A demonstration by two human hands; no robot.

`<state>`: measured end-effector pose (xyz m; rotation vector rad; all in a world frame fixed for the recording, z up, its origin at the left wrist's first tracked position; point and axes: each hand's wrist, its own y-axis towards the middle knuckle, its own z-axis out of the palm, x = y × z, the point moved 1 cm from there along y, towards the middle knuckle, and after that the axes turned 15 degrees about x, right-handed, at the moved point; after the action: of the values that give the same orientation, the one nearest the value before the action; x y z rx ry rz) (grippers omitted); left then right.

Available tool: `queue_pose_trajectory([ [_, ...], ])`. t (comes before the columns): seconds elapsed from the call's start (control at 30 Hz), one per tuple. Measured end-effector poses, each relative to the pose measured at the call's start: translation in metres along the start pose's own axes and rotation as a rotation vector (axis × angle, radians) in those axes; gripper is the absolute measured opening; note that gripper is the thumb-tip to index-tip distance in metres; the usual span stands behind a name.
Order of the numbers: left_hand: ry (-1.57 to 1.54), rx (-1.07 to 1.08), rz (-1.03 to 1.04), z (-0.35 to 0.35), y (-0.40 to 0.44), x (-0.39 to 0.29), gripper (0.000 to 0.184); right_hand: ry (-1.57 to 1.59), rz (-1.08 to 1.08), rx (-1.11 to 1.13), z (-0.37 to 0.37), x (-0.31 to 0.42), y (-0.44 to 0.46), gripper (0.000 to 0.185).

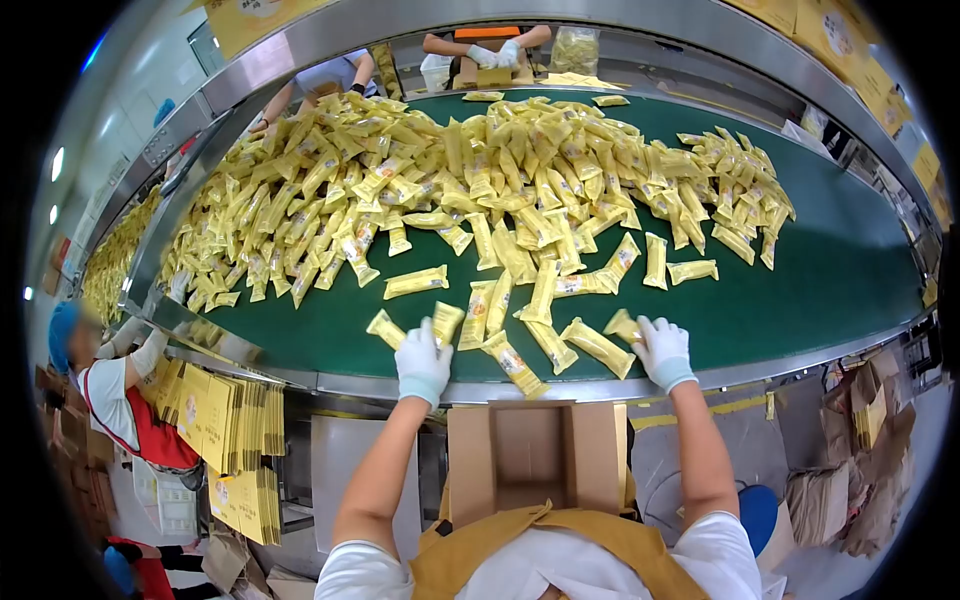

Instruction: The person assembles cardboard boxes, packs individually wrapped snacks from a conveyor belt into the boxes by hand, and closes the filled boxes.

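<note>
Many yellow wrapped packets (520, 160) lie heaped on the green belt (830, 290). My left hand (423, 362), in a white glove, is at the belt's near edge, its fingers against a yellow packet (447, 323); another packet lies just left of the fingertips. My right hand (663, 352), also gloved, has its fingers on a packet (622, 326) farther right. Several loose packets lie between the two hands. Below them, an open cardboard box (530, 450) stands against my body, its inside showing brown and bare.
At the left, a person in a red apron (150, 420) stands by stacked yellow cartons (215, 420). Across the belt, a person's gloved hands (495, 55) are over a box. A metal rail (330, 383) edges the belt. Flattened cardboard (820, 500) lies at the right.
</note>
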<state>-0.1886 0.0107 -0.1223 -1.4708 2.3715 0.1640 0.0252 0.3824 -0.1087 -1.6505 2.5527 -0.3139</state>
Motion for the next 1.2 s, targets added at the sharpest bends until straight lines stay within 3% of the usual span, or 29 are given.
queue_pose_trajectory([
  [0.07, -0.242, -0.133, -0.003, -0.013, 0.010, 0.001, 0.066, 0.046, 0.054, -0.094, -0.004, -0.009, 0.001, 0.044],
  [0.17, -0.238, -0.082, 0.054, -0.017, 0.042, -0.009, 0.070, 0.412, -0.052, -0.247, -0.025, 0.007, -0.007, 0.037],
  [0.2, -0.257, -0.028, 0.031, -0.018, 0.047, -0.025, 0.066, 0.448, -0.123, -0.208, -0.024, 0.018, -0.005, 0.038],
  [0.23, -0.190, 0.175, -0.098, -0.039, 0.048, -0.057, 0.058, 0.483, -0.197, -0.174, -0.022, 0.030, -0.002, 0.040],
  [0.33, -0.168, 0.232, -0.189, -0.005, 0.071, -0.068, 0.054, 0.187, -0.099, 0.080, -0.002, 0.068, 0.010, 0.046],
  [0.5, -0.298, 0.352, -0.207, -0.004, 0.087, -0.039, 0.061, 0.250, -0.070, 0.203, -0.012, 0.063, 0.023, 0.042],
  [0.53, -0.346, 0.132, -0.212, -0.009, 0.081, -0.034, 0.065, 0.312, -0.034, 0.192, -0.031, 0.070, 0.016, 0.041],
  [0.57, -0.322, 0.136, -0.251, -0.028, 0.072, -0.036, 0.066, 0.375, 0.003, 0.182, -0.047, 0.077, 0.011, 0.041],
  [0.63, -0.358, 0.006, 0.021, -0.044, 0.054, -0.036, 0.057, 0.413, -0.076, 0.126, -0.060, 0.097, 0.009, 0.039],
  [0.73, -0.245, 0.412, 0.480, -0.072, 0.016, -0.073, 0.048, 0.342, -0.137, 0.153, -0.054, 0.136, 0.024, 0.039],
  [0.83, 0.042, 0.623, 0.826, -0.047, 0.003, -0.090, 0.048, 0.181, -0.227, 0.171, -0.025, 0.161, 0.046, 0.042],
  [0.9, 0.140, 0.611, 0.924, -0.025, 0.000, -0.097, 0.049, 0.189, -0.188, 0.206, -0.029, 0.162, 0.050, 0.040],
  [1.0, 0.176, 0.379, 1.155, -0.004, 0.011, -0.096, 0.044, 0.132, -0.293, 0.163, -0.031, 0.142, 0.057, 0.033],
  [1.1, 0.301, 0.566, 0.986, -0.006, 0.015, -0.103, 0.038, -0.034, -0.367, 0.138, -0.039, 0.109, 0.061, 0.018],
  [1.2, 0.394, 0.510, 0.817, -0.019, 0.010, -0.103, 0.032, -0.171, -0.369, -0.042, -0.029, 0.067, 0.059, 0.011],
])
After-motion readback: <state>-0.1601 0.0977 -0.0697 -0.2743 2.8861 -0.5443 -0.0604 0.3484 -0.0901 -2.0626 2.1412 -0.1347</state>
